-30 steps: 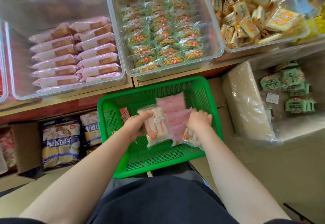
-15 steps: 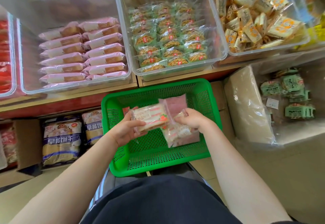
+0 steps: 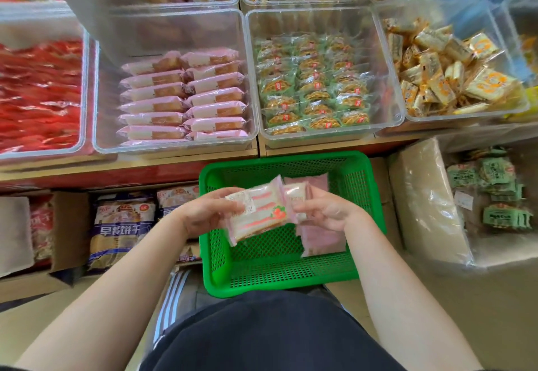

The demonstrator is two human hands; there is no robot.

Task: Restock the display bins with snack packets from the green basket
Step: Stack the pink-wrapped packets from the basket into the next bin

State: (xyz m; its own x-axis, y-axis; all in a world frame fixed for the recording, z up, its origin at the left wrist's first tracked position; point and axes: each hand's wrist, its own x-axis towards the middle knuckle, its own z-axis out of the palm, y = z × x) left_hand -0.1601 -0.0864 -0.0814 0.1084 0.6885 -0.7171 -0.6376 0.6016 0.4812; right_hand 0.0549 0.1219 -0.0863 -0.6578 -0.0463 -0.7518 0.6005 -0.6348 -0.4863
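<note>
The left hand [image 3: 203,215] is pinching one end of a strawberry cake packet [image 3: 257,210] above the green basket [image 3: 279,277], while the right hand [image 3: 326,210] is gripping a second packet [image 3: 297,194] just behind it. The front packet's long axis is running left to right between the hands, and the pink-packet bin [image 3: 174,146] lies beyond the basket to its left, nearer the left hand.

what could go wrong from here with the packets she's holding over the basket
The left hand and right hand each hold a pink packet by its edge only, so one may slip back into the green basket. The bin of pink packets looks nearly full in front, so added packets could slide out of the neat rows.
</note>
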